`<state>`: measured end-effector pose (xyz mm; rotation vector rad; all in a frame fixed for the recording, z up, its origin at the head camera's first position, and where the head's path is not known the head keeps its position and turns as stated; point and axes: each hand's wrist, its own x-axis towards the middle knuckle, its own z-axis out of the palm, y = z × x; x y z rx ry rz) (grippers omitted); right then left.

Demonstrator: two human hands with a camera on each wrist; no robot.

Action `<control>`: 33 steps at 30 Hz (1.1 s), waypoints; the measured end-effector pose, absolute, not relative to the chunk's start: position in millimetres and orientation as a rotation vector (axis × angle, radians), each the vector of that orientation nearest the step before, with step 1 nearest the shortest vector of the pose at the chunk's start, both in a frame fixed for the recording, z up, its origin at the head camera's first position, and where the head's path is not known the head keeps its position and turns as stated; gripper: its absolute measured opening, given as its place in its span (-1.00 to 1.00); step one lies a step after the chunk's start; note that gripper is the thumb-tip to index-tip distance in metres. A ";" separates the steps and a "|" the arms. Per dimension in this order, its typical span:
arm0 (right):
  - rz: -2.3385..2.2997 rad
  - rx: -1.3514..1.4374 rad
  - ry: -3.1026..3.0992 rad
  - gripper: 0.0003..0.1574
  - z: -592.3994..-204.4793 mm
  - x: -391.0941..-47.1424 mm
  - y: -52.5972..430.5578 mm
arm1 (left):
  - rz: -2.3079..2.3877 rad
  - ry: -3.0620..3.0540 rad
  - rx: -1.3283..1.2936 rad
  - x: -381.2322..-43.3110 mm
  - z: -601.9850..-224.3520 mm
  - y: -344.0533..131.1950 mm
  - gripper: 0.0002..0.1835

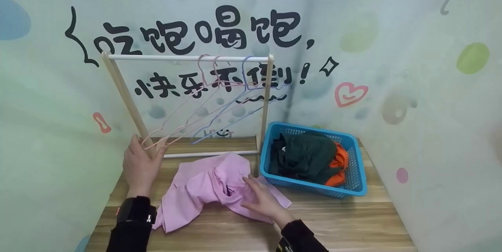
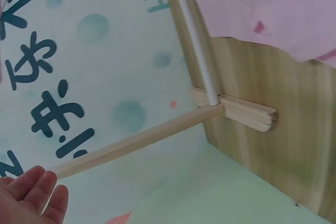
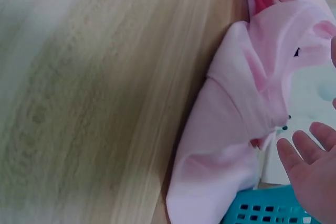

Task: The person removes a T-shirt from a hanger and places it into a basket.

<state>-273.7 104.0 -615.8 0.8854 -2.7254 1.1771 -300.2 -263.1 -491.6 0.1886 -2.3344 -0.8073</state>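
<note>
A pink garment (image 1: 196, 181) lies bunched on the wooden table. Over its right part is my right hand (image 1: 266, 201), fingers spread and loosely bent, with no cloth visibly gripped; the right wrist view shows this hand (image 3: 315, 177) beside the pink fabric (image 3: 220, 150). My left hand (image 1: 140, 165) is raised near the rack's left post (image 1: 127, 101) and the low ends of the hangers. In the left wrist view its fingers (image 2: 39, 190) look relaxed, and no hanger shows in them. Pink hangers (image 1: 201, 73) and a blue hanger (image 1: 242, 72) hang from the white top bar (image 1: 157, 58).
A blue plastic basket (image 1: 361, 165) stands right of the rack, holding dark green cloth (image 1: 310, 154) and orange cloth (image 1: 340, 163). The rack's white lower bar (image 1: 211, 153) runs behind the pink garment. A printed wall covering (image 1: 423, 106) encloses the table (image 1: 345, 224).
</note>
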 end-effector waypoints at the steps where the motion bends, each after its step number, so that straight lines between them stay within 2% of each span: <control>1: 1.172 0.882 -2.743 -0.02 -616.3 -274.1 102.1 | -0.800 -2.342 0.182 -300.1 -495.5 -263.9 -0.04; 11: 0.932 0.825 -3.013 0.20 -633.4 -272.0 96.4 | -0.784 -2.467 0.134 -299.2 -532.8 -263.6 0.10; 17: 0.682 0.770 -3.031 0.19 -642.0 -266.6 91.3 | -0.803 -2.582 0.143 -294.0 -550.7 -260.7 0.07; 21: 0.506 0.713 -2.985 -0.03 -649.4 -260.9 86.5 | -0.771 -2.625 0.095 -290.6 -560.5 -257.7 0.09; 25: 0.457 0.641 -2.935 -0.50 -652.8 -257.4 84.4 | -0.777 -2.642 0.042 -288.2 -565.9 -253.2 0.06; 28: 0.592 0.580 -2.913 -0.77 -651.8 -257.4 86.1 | -0.773 -2.638 0.008 -285.5 -569.5 -249.2 0.03; 31: 0.897 0.524 -2.857 -0.88 -645.1 -261.0 90.8 | -0.743 -2.620 -0.038 -282.0 -573.5 -245.5 -0.02; 33: 1.210 0.461 -2.782 -0.87 -635.7 -264.2 94.6 | -0.724 -2.606 -0.068 -279.7 -575.1 -242.6 -0.05</control>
